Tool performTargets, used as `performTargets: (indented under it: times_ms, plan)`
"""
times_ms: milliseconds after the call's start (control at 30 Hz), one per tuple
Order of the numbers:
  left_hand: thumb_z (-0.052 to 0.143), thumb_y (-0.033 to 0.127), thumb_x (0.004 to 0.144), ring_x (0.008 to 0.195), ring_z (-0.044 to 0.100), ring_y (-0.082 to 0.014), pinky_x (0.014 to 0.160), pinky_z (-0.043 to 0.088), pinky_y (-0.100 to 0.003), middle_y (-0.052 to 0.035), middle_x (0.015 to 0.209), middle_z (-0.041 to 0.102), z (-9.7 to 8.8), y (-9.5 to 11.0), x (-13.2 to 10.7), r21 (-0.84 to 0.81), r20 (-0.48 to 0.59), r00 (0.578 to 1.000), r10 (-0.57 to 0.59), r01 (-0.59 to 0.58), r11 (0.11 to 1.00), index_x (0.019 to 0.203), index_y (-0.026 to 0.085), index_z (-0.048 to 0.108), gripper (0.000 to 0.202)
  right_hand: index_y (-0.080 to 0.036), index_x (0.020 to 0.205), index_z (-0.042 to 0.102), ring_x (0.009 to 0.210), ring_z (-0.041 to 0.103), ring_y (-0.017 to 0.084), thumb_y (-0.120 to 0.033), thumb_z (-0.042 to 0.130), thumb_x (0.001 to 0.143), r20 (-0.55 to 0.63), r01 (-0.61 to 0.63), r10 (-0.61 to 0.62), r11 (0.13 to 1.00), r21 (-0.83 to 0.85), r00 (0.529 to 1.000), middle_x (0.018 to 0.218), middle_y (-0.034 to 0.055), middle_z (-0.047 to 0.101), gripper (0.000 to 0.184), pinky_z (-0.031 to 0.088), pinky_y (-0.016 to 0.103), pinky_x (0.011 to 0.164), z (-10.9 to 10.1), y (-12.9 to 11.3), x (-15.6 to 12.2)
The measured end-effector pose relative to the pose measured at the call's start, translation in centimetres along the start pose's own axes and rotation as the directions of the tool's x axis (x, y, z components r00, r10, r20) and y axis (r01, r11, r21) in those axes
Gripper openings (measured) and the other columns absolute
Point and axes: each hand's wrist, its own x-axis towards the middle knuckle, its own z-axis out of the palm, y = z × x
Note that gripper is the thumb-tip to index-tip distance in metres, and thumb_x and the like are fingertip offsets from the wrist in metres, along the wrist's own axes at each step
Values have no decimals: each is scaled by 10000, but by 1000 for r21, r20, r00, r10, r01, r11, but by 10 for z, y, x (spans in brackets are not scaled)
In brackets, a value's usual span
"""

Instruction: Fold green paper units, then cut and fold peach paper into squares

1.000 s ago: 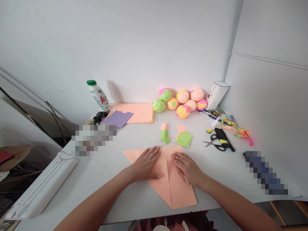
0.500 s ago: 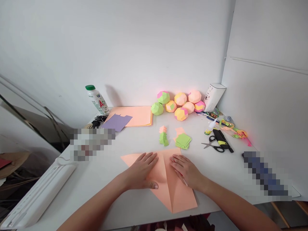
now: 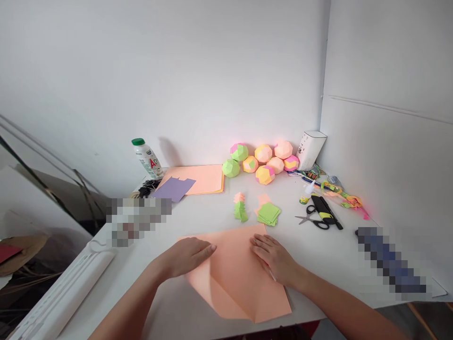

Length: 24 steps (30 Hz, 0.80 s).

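A large peach sheet of paper (image 3: pixel 235 264) lies on the table in front of me, its left part raised in a soft, unflattened fold. My left hand (image 3: pixel 189 255) grips that left part, thumb on top and the other fingers partly hidden. On the right part rests my right hand (image 3: pixel 274 257), fingers slightly bent and pressing on the paper. A thin whitish stick (image 3: pixel 273 275) shows under its edge, mostly covered by the hand. Just beyond the sheet lie a stack of green paper squares (image 3: pixel 269 214) and a row of folded green and peach pieces (image 3: pixel 239 210).
Several faceted paper balls (image 3: pixel 265 174) sit by the wall. Scissors (image 3: pixel 313 219), a black cutter (image 3: pixel 322 210) and a glue bottle (image 3: pixel 307 192) lie at right. More peach sheets (image 3: pixel 208 177), purple paper (image 3: pixel 174 189) and a white bottle (image 3: pixel 148 160) stand or lie back left.
My left hand has moved left, from lying flat on the folded paper to gripping its left part, and the fold has opened leftward. My right hand stays on the right part.
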Motion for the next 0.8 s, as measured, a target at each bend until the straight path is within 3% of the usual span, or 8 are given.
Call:
performTargets:
  times_ms: [167,233,333,400,467,567,700,800]
  plan:
    - [223,596,888,629,619,-172,626,471,-286,-30,914,659,0,-11,-20,-180,147,988,-51,78,981,1043,235,622,560,-160,1215,533,1273,443,224,-65,446,833,-26,6,-6,1000,-3,1000,1314,106,551,403,389,437,1059,-1,-3,-11]
    - [310,555,881,684,620,-168,636,472,-276,-17,975,646,11,-8,-20,-131,81,996,-23,34,991,1092,261,585,455,-173,1197,543,1254,463,215,-78,458,836,-38,14,-14,1000,-2,999,1288,98,573,383,401,419,1051,-6,-3,-15]
    - [334,456,888,768,611,-221,669,474,-330,-48,863,628,41,4,-12,155,-89,996,-7,21,988,859,222,625,375,-186,1162,566,1209,508,209,-125,473,859,-62,30,-29,999,12,998,1231,91,613,323,442,393,1013,-16,6,-14]
    - [424,433,855,963,581,-285,810,464,-405,-97,1005,625,64,9,-5,317,-205,978,32,36,948,905,202,636,318,-186,1181,556,1232,484,222,-139,464,871,-91,19,-19,1000,-2,996,1240,99,605,327,455,410,992,-21,21,-7]
    - [446,511,846,1210,445,-358,979,374,-492,-148,1277,534,85,8,-2,390,-269,958,102,11,921,1127,181,602,460,-183,1218,530,1297,407,247,-129,448,875,-112,-12,7,999,-47,994,1283,109,570,357,435,461,1001,-21,41,4]
    - [346,582,887,1349,266,-391,1056,272,-559,-163,1462,346,107,-2,0,429,-259,949,182,-56,902,1386,169,401,650,-170,1219,529,1294,411,265,-156,448,892,-83,-47,42,997,-61,996,1289,116,564,337,426,490,1002,-16,70,19]
    - [324,607,888,1388,141,-394,1085,206,-584,-141,1521,188,118,-7,0,411,-243,950,194,-81,908,1475,195,178,732,-171,1180,557,1241,475,259,-155,426,905,-76,-71,70,997,-8,995,1253,107,594,305,445,485,982,-12,96,30]
    - [314,650,865,1387,80,-416,1076,164,-633,-116,1532,124,118,8,3,352,-191,968,163,-88,932,1477,213,147,770,-175,1191,549,1214,504,251,-217,513,883,-80,-74,74,997,13,994,1232,107,608,313,470,442,966,-16,107,32]
